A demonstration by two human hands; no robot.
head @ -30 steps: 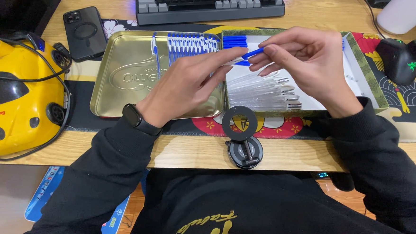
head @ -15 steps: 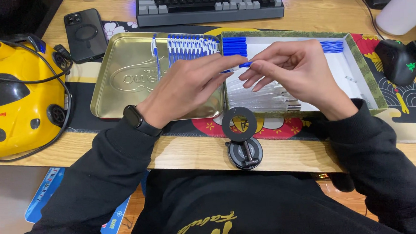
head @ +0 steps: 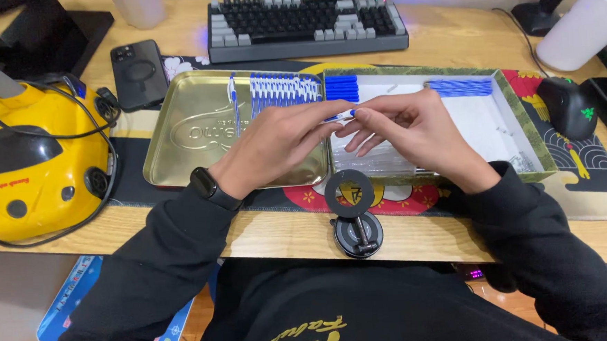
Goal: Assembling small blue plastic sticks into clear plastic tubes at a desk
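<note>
The gold tin lid (head: 197, 127) was glossy, embossed metal. The pen (head: 341, 115) pinched between the hands looked like smooth blue and white plastic. The counter (head: 286, 235) was pale, matt wood. The yellow car-shaped case (head: 37, 177) had shiny plastic, and the sleeves (head: 156, 268) were dark matt cloth.

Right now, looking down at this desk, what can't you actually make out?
- Head view: most of the small blue-tipped pen; left hand and right hand cover it, so its length is hidden.
- White cup: cut off by the right edge.
- Clear pieces in the white box: too small and glossy to identify.
- Yellow device: left edge crops it.
</note>
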